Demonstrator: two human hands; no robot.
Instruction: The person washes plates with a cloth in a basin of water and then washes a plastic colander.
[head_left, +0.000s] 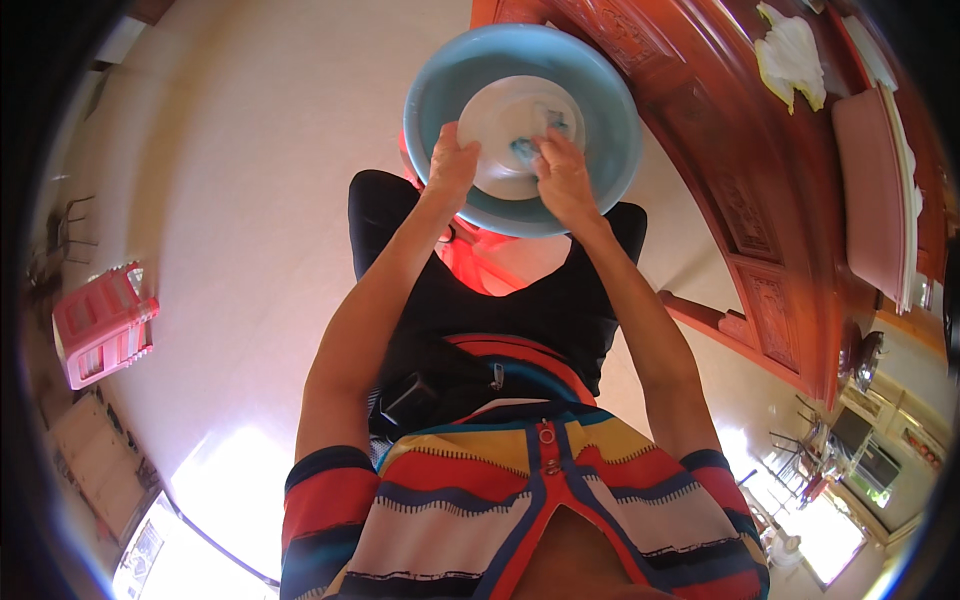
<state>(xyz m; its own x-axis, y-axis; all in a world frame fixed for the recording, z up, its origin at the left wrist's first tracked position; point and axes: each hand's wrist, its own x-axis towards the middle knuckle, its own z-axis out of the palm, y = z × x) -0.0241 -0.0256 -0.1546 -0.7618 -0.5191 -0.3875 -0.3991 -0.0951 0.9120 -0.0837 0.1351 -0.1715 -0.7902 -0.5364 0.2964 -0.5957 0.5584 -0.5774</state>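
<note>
A large light-blue plastic basin (615, 112) stands in front of my knees, on something red that is partly hidden. Over its inside lies a round white dish (495, 112), either a plate or a shallow bowl. My left hand (454, 166) grips the dish's left rim, thumb on the inner face. At the dish's right side, the fingers of my right hand (561, 172) are bent over its inner face. Blurred blue-green patches (525, 148) show on the dish by those fingertips; whether they are a printed pattern or a cloth cannot be told.
Carved reddish wooden furniture (697, 127) curves close along the right, bearing a white cloth or bag (791, 56) with a yellow edge and a pinkish container (874, 195). A pink plastic stool (97, 322) stands on the floor far left. A standing fan (784, 547) is at the lower right.
</note>
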